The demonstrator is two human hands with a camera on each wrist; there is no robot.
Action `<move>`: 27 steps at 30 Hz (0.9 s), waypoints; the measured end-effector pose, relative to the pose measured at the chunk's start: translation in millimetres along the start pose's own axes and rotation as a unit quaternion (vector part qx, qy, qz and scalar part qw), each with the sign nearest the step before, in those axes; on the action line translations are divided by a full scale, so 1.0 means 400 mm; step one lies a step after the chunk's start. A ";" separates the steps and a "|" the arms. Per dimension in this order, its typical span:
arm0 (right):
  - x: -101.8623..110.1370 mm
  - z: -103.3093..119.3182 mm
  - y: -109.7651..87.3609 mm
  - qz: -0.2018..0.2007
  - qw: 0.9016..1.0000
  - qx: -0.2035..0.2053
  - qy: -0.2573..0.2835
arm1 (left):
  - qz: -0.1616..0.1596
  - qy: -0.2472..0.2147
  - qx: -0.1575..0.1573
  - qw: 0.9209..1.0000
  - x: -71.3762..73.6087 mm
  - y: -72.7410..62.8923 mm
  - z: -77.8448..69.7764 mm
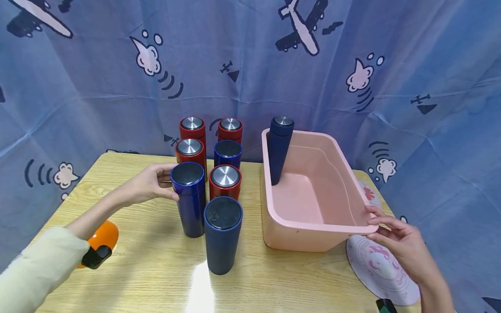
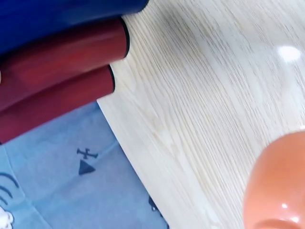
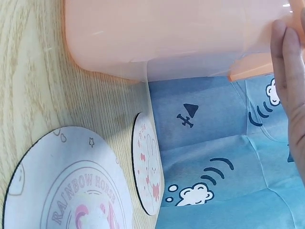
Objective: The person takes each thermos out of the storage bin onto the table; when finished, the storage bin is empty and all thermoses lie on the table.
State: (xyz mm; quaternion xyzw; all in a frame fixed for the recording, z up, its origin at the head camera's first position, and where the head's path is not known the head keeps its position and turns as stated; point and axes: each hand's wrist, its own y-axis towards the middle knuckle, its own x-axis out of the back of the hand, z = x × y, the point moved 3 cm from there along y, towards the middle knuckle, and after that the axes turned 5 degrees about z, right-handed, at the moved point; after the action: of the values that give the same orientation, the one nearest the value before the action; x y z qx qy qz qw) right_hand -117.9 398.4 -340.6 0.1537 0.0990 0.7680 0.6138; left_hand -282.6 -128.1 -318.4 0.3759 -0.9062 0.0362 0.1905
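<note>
My left hand (image 1: 158, 184) holds the upper part of a glossy blue thermos (image 1: 191, 208), thumb at its near side and fingers partly hidden behind it. The thermos stands upright among several red thermoses (image 1: 189, 148) and another glossy blue one (image 1: 228, 150). Nearer me stands a matte navy thermos (image 1: 222, 243). On the right, my right hand (image 1: 401, 241) grips the near right corner of a pink plastic bin (image 1: 297, 237), fingers on the rim and thumb below. Inside the bin, a navy thermos (image 1: 279, 148) leans at the far left corner.
An orange rounded object (image 1: 106, 234) sits at the left, partly behind my sleeve. Round printed mats (image 1: 377, 265) lie right of the bin; a second mat (image 3: 147, 164) shows in the right wrist view. A blue patterned curtain (image 1: 242, 95) hangs behind the wooden table (image 1: 156, 278).
</note>
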 end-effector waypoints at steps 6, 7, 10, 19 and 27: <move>0.000 0.000 0.000 0.002 1.000 0.001 0.001 | -0.014 0.002 0.008 1.000 0.033 -0.033 -0.005; 0.000 -0.001 0.000 0.001 1.000 0.000 -0.002 | -0.016 0.001 0.004 1.000 0.038 -0.039 -0.007; 0.001 -0.002 0.000 0.000 1.000 0.000 0.000 | -0.021 -0.002 -0.008 1.000 0.055 -0.056 -0.015; 0.004 -0.006 0.000 0.005 1.000 -0.002 0.002 | -0.027 -0.009 -0.024 0.999 0.093 -0.099 -0.066; 0.004 -0.005 -0.002 0.006 1.000 0.000 -0.001 | -0.048 -0.012 -0.027 0.998 0.115 -0.112 -0.140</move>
State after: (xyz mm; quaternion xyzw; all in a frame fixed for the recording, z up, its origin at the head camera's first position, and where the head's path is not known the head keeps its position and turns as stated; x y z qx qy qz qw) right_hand -118.3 400.0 -342.4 0.1552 0.0976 0.7712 0.6097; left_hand -263.3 -179.3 -253.1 0.4144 -0.8898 -0.0019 0.1909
